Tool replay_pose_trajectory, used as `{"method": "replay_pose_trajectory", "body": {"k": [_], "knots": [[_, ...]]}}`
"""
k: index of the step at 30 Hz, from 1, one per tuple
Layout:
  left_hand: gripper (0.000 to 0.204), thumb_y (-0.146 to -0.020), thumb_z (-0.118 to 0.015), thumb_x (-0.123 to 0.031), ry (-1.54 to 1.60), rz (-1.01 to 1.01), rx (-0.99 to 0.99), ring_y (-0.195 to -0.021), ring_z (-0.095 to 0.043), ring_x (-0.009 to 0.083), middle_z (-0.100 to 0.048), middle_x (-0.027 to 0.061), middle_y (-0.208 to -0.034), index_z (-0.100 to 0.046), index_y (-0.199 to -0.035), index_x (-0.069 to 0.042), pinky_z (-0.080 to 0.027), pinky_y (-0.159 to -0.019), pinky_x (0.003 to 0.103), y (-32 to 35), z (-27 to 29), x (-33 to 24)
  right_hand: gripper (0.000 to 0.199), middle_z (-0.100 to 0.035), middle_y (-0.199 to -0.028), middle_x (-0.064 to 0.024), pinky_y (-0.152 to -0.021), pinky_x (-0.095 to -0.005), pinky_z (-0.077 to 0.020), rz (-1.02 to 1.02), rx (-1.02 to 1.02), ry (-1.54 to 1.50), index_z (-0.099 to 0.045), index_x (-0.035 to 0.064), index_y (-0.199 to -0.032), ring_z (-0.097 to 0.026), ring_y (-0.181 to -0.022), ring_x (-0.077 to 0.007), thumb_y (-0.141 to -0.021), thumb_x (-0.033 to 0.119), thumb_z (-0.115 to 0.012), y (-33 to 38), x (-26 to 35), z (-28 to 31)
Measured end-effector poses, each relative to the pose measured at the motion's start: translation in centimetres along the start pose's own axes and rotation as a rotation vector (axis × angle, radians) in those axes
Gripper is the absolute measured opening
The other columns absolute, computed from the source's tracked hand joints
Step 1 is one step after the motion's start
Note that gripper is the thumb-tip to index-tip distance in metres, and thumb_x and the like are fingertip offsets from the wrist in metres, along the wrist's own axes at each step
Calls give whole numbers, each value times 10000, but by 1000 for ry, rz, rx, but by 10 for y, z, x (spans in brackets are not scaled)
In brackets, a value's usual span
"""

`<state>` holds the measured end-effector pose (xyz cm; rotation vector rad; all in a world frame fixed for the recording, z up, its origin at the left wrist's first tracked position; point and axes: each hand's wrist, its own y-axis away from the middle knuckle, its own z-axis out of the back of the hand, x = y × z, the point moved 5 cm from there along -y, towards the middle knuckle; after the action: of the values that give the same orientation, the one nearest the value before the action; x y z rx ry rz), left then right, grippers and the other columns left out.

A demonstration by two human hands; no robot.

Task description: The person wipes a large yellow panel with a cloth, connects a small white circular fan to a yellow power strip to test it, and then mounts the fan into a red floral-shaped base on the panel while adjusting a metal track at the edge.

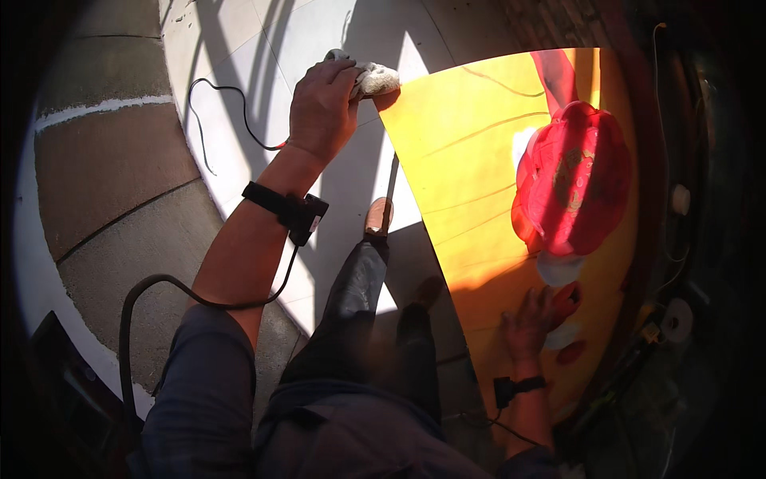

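My left hand (323, 104) is closed round a crumpled whitish rag (375, 80), at the far left corner of a yellow-orange panel (471, 172). Part of the rag touches or overlaps that corner; its underside is hidden. On the panel's right half is a large red flower-shaped piece (570, 180) with a gold mark in its middle and a red band running up from it. My right hand (527, 323) rests in shadow on the nearer part of the panel, fingers spread and holding nothing. Beside its fingertips are a small red shape (565, 305) and pale patches (560, 269).
Pale floor tiles (307, 40) lie left of the panel, with brown and grey paving (116, 160) beyond. A thin black cable (243, 108) trails over the tiles. Cables run from straps on both my wrists. A white roll (678, 319) sits at the dark right side.
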<state>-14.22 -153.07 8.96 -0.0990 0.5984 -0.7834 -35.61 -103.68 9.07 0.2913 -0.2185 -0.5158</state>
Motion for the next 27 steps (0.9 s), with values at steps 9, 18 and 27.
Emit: {"method": "replay_pose_trajectory", "body": {"k": [9, 18, 27], "knots": [[303, -789, -660, -105, 263, -539, 594, -1285, -519, 294, -597, 75, -1325, -668, -1091, -105, -417, -1056, 459, 119, -33, -152, 833, -231, -1561, -272, -1150, -589, -258, -27, 57, -82, -287, 150, -1513, -227, -1444, -486, -836, 338, -735, 0, -7, 0], [450, -699, -728, -30, 106, -216, 401, -1251, -534, 322, -627, 96, -1255, -647, -1140, -66, -405, -1076, 469, 86, -33, -125, 840, -216, -1567, -278, -1147, -601, -255, -13, 10, -84, -263, 162, -1528, -223, -1446, -486, -852, 375, -715, 4, -7, -6], [502, -665, -754, 39, 45, -36, 150, -1159, -584, 387, -630, 122, -1253, -638, -1147, -41, -451, -1018, 500, 21, -13, -50, 877, -248, -1556, -262, -1147, -586, -256, -1, -34, -116, -282, 168, -1519, -249, -1433, -474, -804, 319, -767, 7, -11, -7]]}}
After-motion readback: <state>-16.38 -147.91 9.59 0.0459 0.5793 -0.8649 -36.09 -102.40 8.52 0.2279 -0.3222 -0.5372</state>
